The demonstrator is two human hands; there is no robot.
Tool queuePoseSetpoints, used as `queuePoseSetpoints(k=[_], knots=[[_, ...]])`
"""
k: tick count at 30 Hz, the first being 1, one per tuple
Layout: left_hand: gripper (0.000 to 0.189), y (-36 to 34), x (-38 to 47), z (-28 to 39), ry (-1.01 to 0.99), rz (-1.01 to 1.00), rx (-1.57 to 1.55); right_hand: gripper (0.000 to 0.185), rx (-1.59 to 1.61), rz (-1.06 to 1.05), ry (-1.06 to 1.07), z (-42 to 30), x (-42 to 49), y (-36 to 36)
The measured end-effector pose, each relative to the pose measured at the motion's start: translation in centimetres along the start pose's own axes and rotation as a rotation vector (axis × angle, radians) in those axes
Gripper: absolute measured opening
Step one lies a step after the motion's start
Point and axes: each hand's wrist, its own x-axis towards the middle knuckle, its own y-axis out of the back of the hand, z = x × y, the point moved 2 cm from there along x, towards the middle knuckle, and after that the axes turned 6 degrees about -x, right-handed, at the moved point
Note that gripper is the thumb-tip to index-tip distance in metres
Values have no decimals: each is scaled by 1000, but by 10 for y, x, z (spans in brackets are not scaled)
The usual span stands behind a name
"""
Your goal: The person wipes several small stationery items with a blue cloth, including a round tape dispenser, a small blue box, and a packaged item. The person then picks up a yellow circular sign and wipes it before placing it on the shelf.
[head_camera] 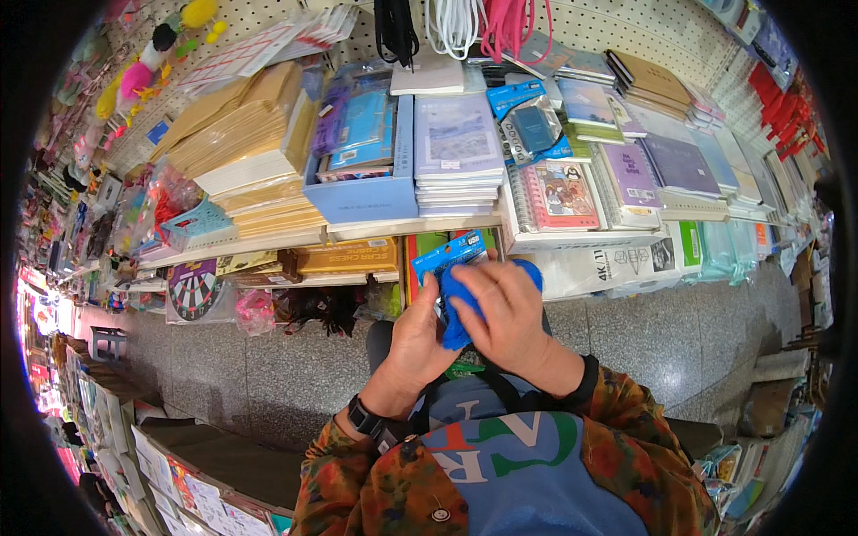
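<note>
In front of my body, my left hand (pixel 414 340) grips a blue retail packet (pixel 448 256) marked USB, with its header card tilted up. My right hand (pixel 511 318) presses a bright blue cloth (pixel 458 329) against the front of the packet, fingers bent over it. The cloth hides most of the packet. A similar blue packet (pixel 533 124) with a dark boxed item inside lies on the notebooks of the shelf ahead.
Kraft envelopes (pixel 251 144) are stacked left of a blue box (pixel 365 194) of stationery. Lavender notebooks (pixel 459 134) and spiral notebooks (pixel 563 194) line the shelf. Black, white and pink cords (pixel 513 27) hang above. Board-game boxes (pixel 345 258) and a dartboard set (pixel 194 288) sit lower.
</note>
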Motion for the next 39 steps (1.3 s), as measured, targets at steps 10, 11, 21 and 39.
queuePoseSetpoints(k=[10, 11, 21, 39], knots=[[58, 0, -3, 3, -23, -90, 81, 43, 14, -25, 94, -8, -3, 0], [58, 1, -3, 2, -4, -80, 80, 43, 4, -22, 81, -6, -1, 0], [60, 1, -6, -8, 41, -146, 115, 40, -37, 90, -91, 14, 18, -2], [55, -4, -7, -2, 19, -44, 86, 39, -64, 56, -93, 17, 14, 8]])
